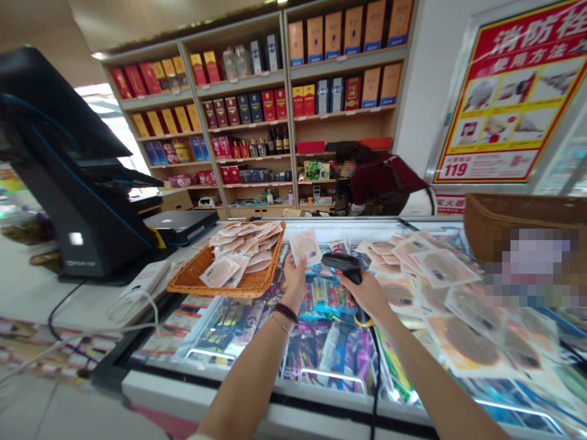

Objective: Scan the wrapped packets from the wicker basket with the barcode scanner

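Note:
My left hand (295, 276) holds a small flat clear packet (306, 245) by its lower edge, with a dark barcode patch showing. To its right, my right hand (362, 292) is wrapped round the handle of a black barcode scanner (342, 261), whose head points left toward the packet. The scanner's cable hangs down over the glass-topped freezer (321, 382). An orange wicker basket (229, 285) heaped with similar packets sits left of my left hand. More flat packets (443, 267) lie spread over the glass to the right of the scanner.
At the left stand a black checkout terminal (87, 201), a flat scale (183, 225) and a white device (144, 282) with cables. A brown basket (518, 226) is at the right. Behind the freezer, a person (389, 177) bends near shelves of boxed goods (247, 110).

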A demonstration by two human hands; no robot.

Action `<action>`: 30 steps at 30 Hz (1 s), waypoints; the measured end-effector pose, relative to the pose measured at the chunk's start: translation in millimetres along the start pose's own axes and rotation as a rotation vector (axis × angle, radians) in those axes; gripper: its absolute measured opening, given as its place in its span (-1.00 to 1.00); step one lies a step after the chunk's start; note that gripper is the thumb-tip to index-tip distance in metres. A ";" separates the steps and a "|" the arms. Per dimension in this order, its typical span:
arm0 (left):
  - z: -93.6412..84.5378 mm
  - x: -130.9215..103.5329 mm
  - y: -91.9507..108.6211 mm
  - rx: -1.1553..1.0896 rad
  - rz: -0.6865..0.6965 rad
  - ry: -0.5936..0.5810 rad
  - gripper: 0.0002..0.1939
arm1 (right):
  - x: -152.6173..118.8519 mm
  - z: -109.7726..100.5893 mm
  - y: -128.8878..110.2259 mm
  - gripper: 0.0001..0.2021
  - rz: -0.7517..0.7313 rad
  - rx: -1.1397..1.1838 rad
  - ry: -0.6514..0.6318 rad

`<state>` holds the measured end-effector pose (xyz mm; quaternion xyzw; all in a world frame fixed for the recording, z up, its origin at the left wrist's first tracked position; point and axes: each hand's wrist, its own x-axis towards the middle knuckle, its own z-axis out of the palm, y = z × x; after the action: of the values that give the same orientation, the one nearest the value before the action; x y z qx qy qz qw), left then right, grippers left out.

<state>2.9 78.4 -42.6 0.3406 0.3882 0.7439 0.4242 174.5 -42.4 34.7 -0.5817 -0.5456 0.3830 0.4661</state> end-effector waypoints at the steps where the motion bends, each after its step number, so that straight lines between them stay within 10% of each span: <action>1: 0.5 -0.8 1.6 0.000 -0.005 -0.001 -0.46 | 0.6 0.1 1.2 -0.74 -0.003 0.008 -0.003; 15: 33.1 3.5 18.8 -0.059 -0.266 0.136 -0.85 | 0.8 -49.0 17.4 -0.70 -0.101 0.067 0.183; 23: 129.0 -9.7 3.6 -0.021 -0.242 -0.118 -0.72 | -22.6 -105.9 23.7 -0.61 -0.083 0.038 0.319; 30: 206.5 -41.7 -9.0 0.039 -0.244 -0.567 -0.74 | -42.8 -140.7 28.0 -0.63 -0.047 0.021 0.406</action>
<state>195.9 103.7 38.5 0.4936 0.3068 0.5553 0.5949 311.8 -101.5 43.4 -0.6290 -0.4499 0.2528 0.5814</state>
